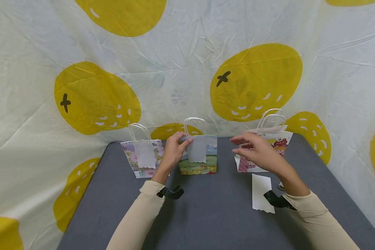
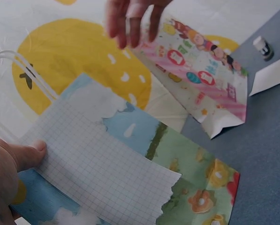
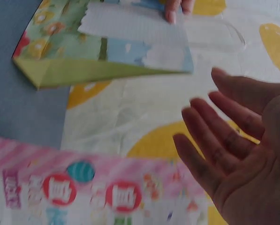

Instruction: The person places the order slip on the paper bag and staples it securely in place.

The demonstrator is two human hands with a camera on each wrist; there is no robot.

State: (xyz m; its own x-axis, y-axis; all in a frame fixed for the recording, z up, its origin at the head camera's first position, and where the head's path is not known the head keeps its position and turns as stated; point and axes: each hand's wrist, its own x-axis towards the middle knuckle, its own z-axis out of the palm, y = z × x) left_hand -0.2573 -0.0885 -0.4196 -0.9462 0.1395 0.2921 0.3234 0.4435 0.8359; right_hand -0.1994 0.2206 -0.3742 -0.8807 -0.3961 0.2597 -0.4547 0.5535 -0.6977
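Observation:
My left hand (image 1: 175,147) pinches the top edge of the middle paper gift bag (image 1: 210,158), thumb in front and fingers mostly hidden behind. Under that thumb, a torn-edged slip of grid paper (image 2: 107,159) lies flat against the bag's meadow-and-sky front, hanging from the top edge. My right hand (image 1: 259,152) is in the air with fingers spread, holding nothing, in front of the right-hand gift bag (image 1: 278,142). That bag has pink stripes and cartoon figures, and white twisted handles.
At the left stands a third gift bag (image 1: 129,152) with a white slip (image 1: 145,154) on its front. Another white slip (image 1: 258,191) lies on the grey table (image 1: 206,215) beside my right wrist. A small glue stick (image 2: 263,48) stands nearby. Fruit-print cloth (image 1: 181,52) hangs behind.

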